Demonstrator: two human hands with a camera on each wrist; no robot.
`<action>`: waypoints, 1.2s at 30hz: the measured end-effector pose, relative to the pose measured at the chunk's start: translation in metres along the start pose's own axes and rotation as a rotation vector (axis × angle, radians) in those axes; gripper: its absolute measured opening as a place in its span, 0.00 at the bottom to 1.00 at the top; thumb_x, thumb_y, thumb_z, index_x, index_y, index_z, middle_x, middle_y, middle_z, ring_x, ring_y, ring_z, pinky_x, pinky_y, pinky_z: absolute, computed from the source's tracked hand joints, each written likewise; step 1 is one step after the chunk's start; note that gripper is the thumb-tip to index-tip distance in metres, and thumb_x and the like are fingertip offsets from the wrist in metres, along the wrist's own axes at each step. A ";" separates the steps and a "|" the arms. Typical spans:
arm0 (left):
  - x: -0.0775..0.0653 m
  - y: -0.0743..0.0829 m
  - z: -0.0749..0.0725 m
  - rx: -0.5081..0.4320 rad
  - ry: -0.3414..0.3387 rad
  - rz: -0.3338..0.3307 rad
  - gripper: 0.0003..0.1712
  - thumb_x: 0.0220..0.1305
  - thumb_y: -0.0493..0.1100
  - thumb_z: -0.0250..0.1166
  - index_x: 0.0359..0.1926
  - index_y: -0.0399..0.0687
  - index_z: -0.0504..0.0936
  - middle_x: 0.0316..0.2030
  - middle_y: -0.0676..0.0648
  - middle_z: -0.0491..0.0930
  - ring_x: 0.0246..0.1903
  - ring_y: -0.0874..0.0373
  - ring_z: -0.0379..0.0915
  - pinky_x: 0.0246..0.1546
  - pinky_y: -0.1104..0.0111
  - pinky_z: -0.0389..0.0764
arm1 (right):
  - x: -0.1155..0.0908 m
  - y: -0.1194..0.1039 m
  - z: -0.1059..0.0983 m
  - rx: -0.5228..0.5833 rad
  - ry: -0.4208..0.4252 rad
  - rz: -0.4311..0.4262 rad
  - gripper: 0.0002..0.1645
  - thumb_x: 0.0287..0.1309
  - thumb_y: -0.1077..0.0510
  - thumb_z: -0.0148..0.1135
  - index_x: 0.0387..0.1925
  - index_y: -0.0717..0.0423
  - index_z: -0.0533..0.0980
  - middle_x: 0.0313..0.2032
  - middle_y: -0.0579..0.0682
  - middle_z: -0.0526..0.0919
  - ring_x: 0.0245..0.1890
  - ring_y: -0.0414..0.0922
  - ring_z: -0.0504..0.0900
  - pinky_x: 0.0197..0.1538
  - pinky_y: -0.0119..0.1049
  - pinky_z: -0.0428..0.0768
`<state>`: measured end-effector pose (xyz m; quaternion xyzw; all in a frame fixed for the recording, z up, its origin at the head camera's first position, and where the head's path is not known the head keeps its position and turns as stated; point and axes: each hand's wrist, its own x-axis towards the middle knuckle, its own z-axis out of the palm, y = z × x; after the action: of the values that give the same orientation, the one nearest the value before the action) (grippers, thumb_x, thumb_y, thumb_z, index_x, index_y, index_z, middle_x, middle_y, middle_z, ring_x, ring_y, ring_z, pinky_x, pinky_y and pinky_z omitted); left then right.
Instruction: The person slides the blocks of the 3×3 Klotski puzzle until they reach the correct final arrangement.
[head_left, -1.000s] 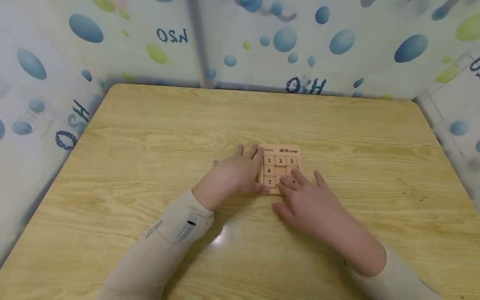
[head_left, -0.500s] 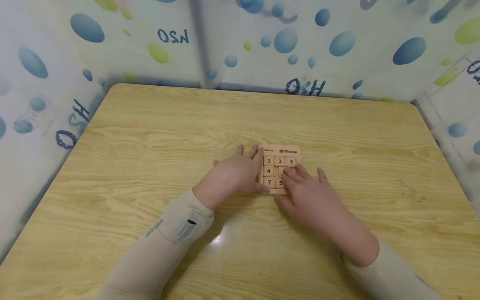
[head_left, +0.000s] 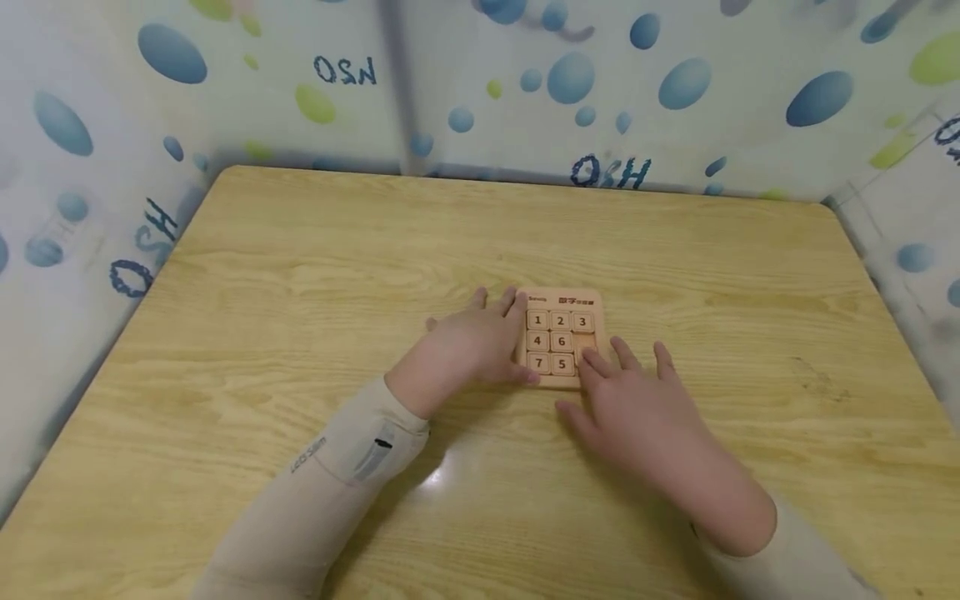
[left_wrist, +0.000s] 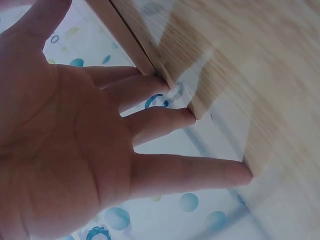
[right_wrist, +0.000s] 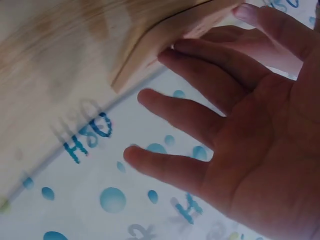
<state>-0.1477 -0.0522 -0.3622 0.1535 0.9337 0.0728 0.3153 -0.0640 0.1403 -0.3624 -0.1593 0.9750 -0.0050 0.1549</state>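
A wooden number slide puzzle lies flat on the table, its square tiles in three rows. The top row reads 1, 2, 3; below come 4 and the 6 tile, then 7 and 5. The empty slot is at the right of the middle row. My left hand rests along the frame's left side, fingers spread, thumb at the lower left corner. My right hand touches the lower right tile with its fingertips, hiding that tile. In the right wrist view its fingers extend, the foremost ones at the puzzle's edge.
The wood-grain table reaches out on all sides of the puzzle. Behind it and along both sides stand white walls with blue and green dots and lettering.
The 6 tile has slid left into the centre, so the empty slot is now at the right of the middle row. My right hand has drawn back toward the lower right; the left stays put.
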 end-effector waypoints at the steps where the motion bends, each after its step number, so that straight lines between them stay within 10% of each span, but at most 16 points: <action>1: 0.000 0.000 0.000 -0.003 -0.001 -0.001 0.69 0.64 0.72 0.70 0.88 0.56 0.36 0.88 0.52 0.33 0.87 0.40 0.28 0.67 0.15 0.52 | 0.002 0.001 0.001 0.004 0.004 0.004 0.40 0.77 0.33 0.53 0.75 0.56 0.73 0.78 0.54 0.72 0.80 0.67 0.63 0.77 0.82 0.53; 36: 0.001 -0.002 0.002 -0.022 -0.006 0.003 0.69 0.63 0.72 0.70 0.88 0.55 0.36 0.88 0.51 0.32 0.87 0.40 0.26 0.66 0.15 0.49 | 0.004 -0.004 0.006 0.025 0.044 -0.115 0.38 0.78 0.34 0.54 0.75 0.54 0.73 0.77 0.51 0.73 0.82 0.61 0.63 0.77 0.81 0.52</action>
<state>-0.1474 -0.0537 -0.3649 0.1515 0.9316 0.0828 0.3197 -0.0642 0.1357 -0.3691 -0.2132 0.9672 -0.0299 0.1349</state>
